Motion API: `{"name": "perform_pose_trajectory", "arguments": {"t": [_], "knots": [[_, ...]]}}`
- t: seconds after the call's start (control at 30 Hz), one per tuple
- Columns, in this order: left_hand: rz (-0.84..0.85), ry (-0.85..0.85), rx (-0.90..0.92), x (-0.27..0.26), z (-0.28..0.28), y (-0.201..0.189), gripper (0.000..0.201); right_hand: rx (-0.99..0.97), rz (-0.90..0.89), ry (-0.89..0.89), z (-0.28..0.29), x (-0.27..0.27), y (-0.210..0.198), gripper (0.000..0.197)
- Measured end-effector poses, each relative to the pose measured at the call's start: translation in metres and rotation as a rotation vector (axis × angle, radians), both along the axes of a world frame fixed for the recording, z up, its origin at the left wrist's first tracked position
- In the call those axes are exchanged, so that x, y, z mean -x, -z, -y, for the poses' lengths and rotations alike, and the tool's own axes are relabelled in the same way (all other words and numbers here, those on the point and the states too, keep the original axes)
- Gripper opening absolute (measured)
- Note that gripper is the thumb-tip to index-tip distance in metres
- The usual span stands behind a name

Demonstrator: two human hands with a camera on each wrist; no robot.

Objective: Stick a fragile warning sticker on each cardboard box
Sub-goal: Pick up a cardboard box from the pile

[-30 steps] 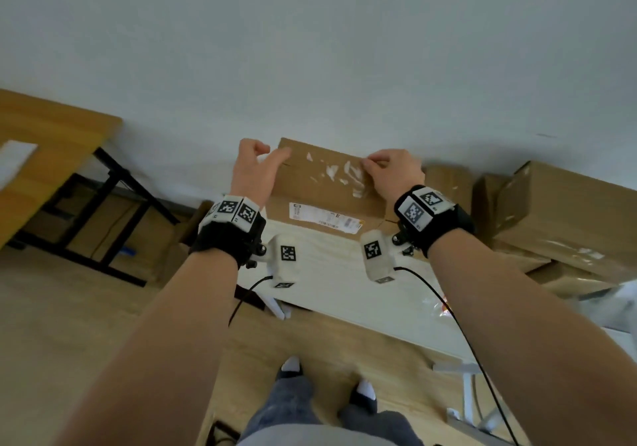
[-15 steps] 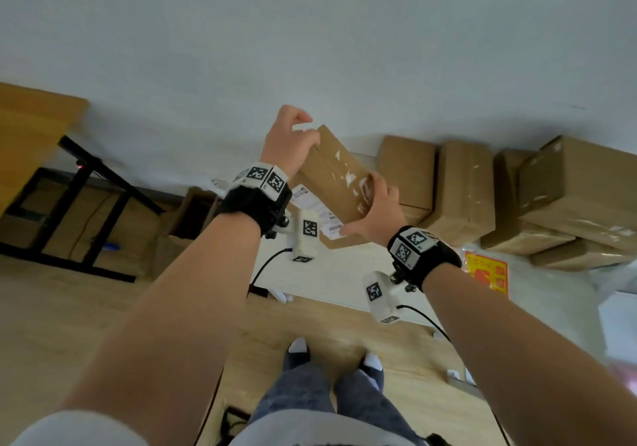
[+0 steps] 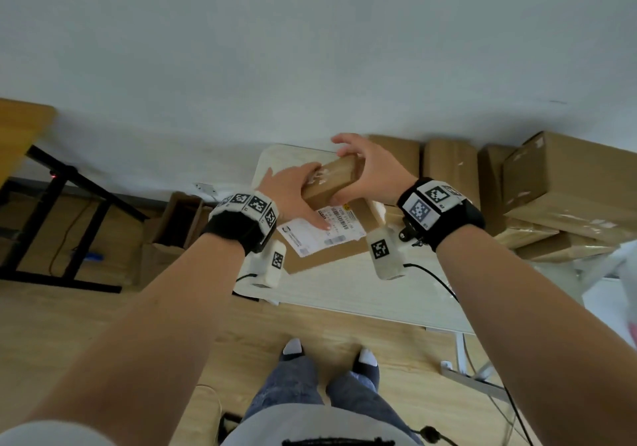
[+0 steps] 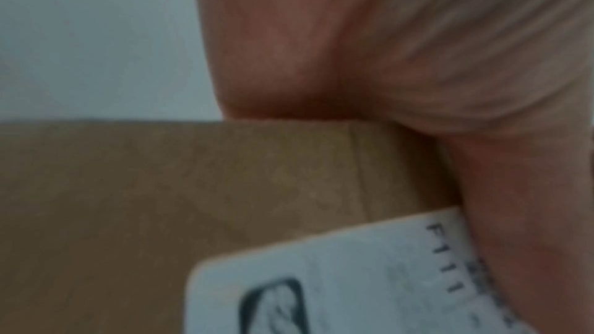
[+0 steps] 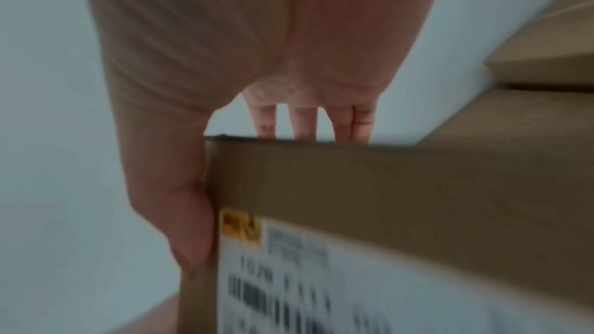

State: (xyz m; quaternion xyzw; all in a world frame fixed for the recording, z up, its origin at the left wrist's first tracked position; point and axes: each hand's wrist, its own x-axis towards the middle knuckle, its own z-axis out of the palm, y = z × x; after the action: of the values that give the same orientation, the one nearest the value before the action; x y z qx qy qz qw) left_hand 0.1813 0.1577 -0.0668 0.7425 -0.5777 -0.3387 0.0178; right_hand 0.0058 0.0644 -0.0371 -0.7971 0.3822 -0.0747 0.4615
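Observation:
I hold a brown cardboard box [image 3: 339, 178] in both hands just above the left end of the white table [image 3: 344, 294]. Its face with the white shipping label [image 3: 310, 244] is turned toward me. My left hand [image 3: 293, 194] grips the box's left part, fingers over the top and thumb pressed on the label. My right hand [image 3: 367, 173] grips the right end, with fingers [image 5: 302, 121] hooked over the far edge and the thumb on the near edge. The left wrist view shows my palm against the box [image 4: 192, 187] and the label [image 4: 353, 276]. The right wrist view shows the box [image 5: 402, 187] blurred.
Several more cardboard boxes [image 3: 451, 166] stand along the wall at the table's back, with a larger stack [image 3: 568, 187] at the right. An open box [image 3: 179, 218] sits on the floor left of the table. A black-legged wooden desk [image 3: 20, 125] is further left.
The box was turned over and brought down toward the table, its label face now toward me. My right hand shifted from under it to its right end; my left hand came down onto the label side.

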Motion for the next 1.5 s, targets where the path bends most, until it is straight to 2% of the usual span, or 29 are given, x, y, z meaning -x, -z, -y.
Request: {"name": "perform_pose_trajectory", "arguments": {"t": [0.07,0.13,0.27,0.3,0.37,0.4,0.43,0.5,0.53,0.6,0.73,0.87,1.0,1.1,1.17,1.23,1.33,1.4,1.5], "knots": [[-0.317,-0.159,-0.019,0.005,-0.007,0.004,0.122,-0.010,0.075,0.053,-0.002,-0.004,0.000,0.094],[-0.491,-0.393,0.006,0.007,-0.016,0.010,0.113,0.050,0.098,0.162,-0.002,-0.005,0.006,0.087],[-0.578,-0.823,0.035,0.001,-0.037,0.024,0.109,0.126,-0.028,0.235,-0.009,0.006,0.031,0.072],[-0.610,-0.920,0.011,0.000,-0.042,0.027,0.100,0.104,-0.037,0.238,-0.014,0.010,0.038,0.069],[-0.622,-1.051,0.000,-0.002,-0.051,0.031,0.063,0.060,-0.036,0.238,-0.026,0.014,0.053,0.065],[-0.583,-1.086,-0.003,-0.002,-0.053,0.034,0.056,0.044,-0.040,0.226,-0.033,0.014,0.060,0.063],[-0.516,-1.088,-0.017,-0.001,-0.054,0.036,0.064,0.021,-0.051,0.204,-0.039,0.013,0.067,0.059],[-0.311,-1.042,-0.054,0.004,-0.054,0.039,0.098,-0.056,-0.066,0.140,-0.051,0.009,0.079,0.051],[-0.216,-1.015,-0.073,0.008,-0.052,0.039,0.106,-0.102,-0.063,0.115,-0.056,0.007,0.083,0.049],[-0.110,-0.968,-0.081,0.020,-0.047,0.035,0.111,-0.178,-0.052,0.094,-0.066,0.005,0.089,0.051],[-0.007,-0.821,-0.082,0.043,-0.032,0.029,0.130,-0.237,-0.031,0.123,-0.073,0.008,0.095,0.050],[0.043,-0.679,-0.068,0.058,-0.023,0.032,0.113,-0.261,-0.012,0.182,-0.068,0.023,0.098,0.052],[0.118,-0.655,-0.062,0.068,-0.019,0.032,0.103,-0.200,-0.077,0.212,-0.056,0.045,0.101,0.055],[0.271,-0.549,0.124,0.086,-0.016,0.023,0.093,-0.109,-0.064,0.389,-0.048,0.068,0.098,0.040],[0.201,-0.485,0.277,0.102,-0.013,0.019,0.084,-0.067,-0.033,0.528,-0.047,0.089,0.096,0.031],[-0.013,-0.414,0.341,0.122,-0.008,0.017,0.072,-0.045,-0.038,0.635,-0.046,0.110,0.098,0.026],[-0.259,-0.309,0.293,0.159,0.002,0.018,0.049,0.000,-0.075,0.788,-0.045,0.144,0.102,0.026],[-0.335,-0.281,0.239,0.184,0.012,0.025,0.043,0.021,-0.070,0.883,-0.045,0.170,0.104,0.027],[-0.360,-0.230,0.134,0.219,0.023,0.041,0.040,-0.024,-0.089,1.054,-0.043,0.217,0.112,0.028]]}}
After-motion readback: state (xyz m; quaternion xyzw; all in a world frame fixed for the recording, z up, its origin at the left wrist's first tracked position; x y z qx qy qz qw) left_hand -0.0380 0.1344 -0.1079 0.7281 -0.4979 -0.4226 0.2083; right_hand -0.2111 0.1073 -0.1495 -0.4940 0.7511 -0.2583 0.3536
